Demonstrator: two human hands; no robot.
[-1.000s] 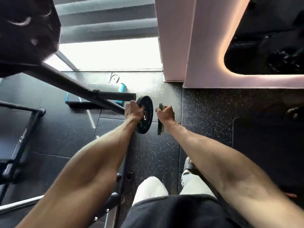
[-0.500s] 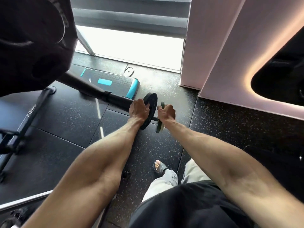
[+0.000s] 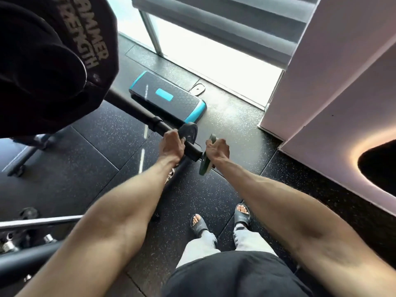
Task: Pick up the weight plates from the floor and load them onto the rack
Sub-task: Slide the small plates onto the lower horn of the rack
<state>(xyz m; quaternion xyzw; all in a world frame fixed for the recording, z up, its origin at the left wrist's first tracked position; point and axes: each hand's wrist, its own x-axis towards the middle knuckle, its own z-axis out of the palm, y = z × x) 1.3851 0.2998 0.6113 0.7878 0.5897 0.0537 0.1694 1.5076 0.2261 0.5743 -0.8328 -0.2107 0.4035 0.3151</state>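
Observation:
A black bar sleeve of the rack runs from the upper left towards me. On it sits a small black weight plate, and my left hand rests against that plate and the sleeve. At the sleeve's free end my right hand grips a thin grey-green plate held upright on its edge, its hole hidden behind the sleeve tip. A large black plate marked Hammer Strength fills the upper left, close to my head.
A black and teal step platform lies on the speckled rubber floor beyond the sleeve. A pink wall stands to the right. A steel bar and dumbbell ends lie at lower left. My sandalled feet stand below.
My view has tilted and pulled back. The black plate has slid further up the sleeve away from its tip, and my right hand's thin plate now sits at the sleeve's end.

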